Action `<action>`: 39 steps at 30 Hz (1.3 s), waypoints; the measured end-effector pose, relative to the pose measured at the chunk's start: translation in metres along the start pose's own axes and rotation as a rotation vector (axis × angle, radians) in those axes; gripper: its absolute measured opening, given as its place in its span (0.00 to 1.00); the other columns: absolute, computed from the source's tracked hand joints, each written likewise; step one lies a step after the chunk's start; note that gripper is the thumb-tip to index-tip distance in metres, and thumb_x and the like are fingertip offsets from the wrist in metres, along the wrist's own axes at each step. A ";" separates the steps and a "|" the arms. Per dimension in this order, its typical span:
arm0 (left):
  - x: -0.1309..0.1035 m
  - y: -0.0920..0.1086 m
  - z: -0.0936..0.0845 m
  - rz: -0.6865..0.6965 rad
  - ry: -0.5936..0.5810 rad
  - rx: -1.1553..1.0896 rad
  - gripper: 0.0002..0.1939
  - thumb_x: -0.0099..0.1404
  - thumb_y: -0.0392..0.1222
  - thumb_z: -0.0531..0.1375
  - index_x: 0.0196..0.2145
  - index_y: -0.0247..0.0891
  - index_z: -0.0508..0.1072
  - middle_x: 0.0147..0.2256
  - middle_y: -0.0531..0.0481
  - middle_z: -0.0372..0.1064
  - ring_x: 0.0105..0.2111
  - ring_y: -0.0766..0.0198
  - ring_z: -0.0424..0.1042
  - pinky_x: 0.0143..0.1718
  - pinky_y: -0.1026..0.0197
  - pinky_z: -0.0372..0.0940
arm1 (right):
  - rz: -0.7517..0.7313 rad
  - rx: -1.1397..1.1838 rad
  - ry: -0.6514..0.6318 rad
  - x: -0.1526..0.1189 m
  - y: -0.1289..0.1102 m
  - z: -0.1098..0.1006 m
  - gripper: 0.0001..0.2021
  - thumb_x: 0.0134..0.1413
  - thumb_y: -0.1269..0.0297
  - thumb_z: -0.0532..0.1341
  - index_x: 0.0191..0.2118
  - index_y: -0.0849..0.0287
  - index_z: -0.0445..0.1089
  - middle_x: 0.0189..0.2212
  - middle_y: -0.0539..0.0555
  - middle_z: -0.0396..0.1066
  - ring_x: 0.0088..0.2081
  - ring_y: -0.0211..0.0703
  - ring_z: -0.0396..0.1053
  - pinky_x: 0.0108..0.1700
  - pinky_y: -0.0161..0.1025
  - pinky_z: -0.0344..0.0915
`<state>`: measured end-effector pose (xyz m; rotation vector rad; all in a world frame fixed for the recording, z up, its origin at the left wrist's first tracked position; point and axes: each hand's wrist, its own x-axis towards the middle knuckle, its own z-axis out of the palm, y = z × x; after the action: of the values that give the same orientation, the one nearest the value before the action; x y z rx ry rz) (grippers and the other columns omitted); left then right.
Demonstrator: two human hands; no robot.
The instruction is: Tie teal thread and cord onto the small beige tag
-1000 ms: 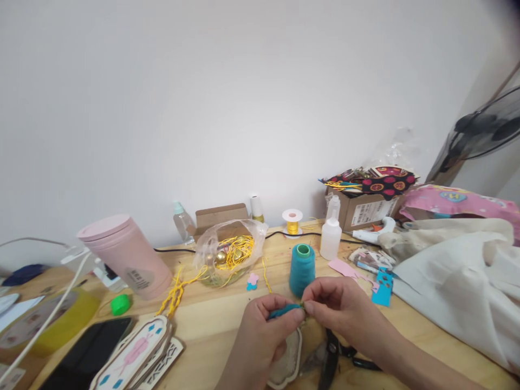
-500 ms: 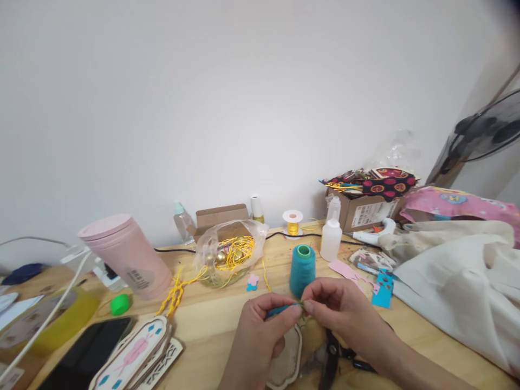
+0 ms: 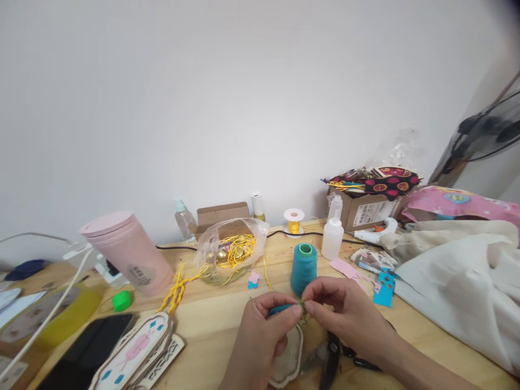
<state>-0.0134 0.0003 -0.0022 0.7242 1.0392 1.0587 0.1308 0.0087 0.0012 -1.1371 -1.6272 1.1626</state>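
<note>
My left hand (image 3: 270, 330) is closed on a small bundle of blue thread (image 3: 280, 309), pinched between thumb and fingers. Its fingertips almost meet those of my right hand (image 3: 341, 309), which pinches a thin greenish strand (image 3: 303, 306). Just behind the hands stands a blue thread cone (image 3: 304, 268) with a green core. Below them lies a pale wooden piece with a scalloped edge (image 3: 289, 355), partly covered by my left hand. Black-handled scissors (image 3: 331, 360) lie under my right wrist.
A pink tumbler (image 3: 132, 254), phone (image 3: 87, 352) and stacked wooden tags (image 3: 138, 346) are at left. Behind are a plastic bag of yellow cord (image 3: 231, 252), a yellow spool (image 3: 293, 223) and a white squeeze bottle (image 3: 332, 238). A full cardboard box (image 3: 371, 211) and pale cloth (image 3: 463, 281) are at right.
The view has shifted very slightly. Both hands keep their pinch in nearly the same place, and a little more of the greenish strand shows below the fingertips.
</note>
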 end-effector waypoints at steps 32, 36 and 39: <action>-0.001 0.002 0.002 0.207 0.101 0.420 0.07 0.43 0.40 0.59 0.14 0.36 0.66 0.08 0.63 0.46 0.10 0.76 0.42 0.12 0.69 0.37 | 0.109 0.216 -0.013 0.003 0.003 0.002 0.03 0.38 0.68 0.60 0.21 0.62 0.67 0.16 0.46 0.64 0.20 0.32 0.58 0.23 0.29 0.55; -0.001 0.001 0.000 0.156 0.083 0.297 0.07 0.42 0.39 0.59 0.14 0.37 0.65 0.08 0.64 0.44 0.10 0.76 0.41 0.12 0.68 0.36 | 0.132 0.267 0.007 0.004 0.002 0.006 0.03 0.37 0.68 0.61 0.19 0.61 0.67 0.14 0.44 0.62 0.18 0.31 0.56 0.22 0.29 0.54; 0.000 0.000 0.000 0.166 0.086 0.291 0.07 0.42 0.39 0.59 0.13 0.37 0.65 0.08 0.64 0.44 0.10 0.76 0.40 0.12 0.68 0.36 | 0.157 0.287 0.028 0.004 0.002 0.008 0.04 0.37 0.68 0.61 0.19 0.62 0.67 0.14 0.44 0.61 0.18 0.30 0.55 0.22 0.29 0.53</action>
<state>-0.0130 -0.0001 -0.0021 1.0212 1.2393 1.0997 0.1222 0.0105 -0.0020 -1.1024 -1.3169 1.4233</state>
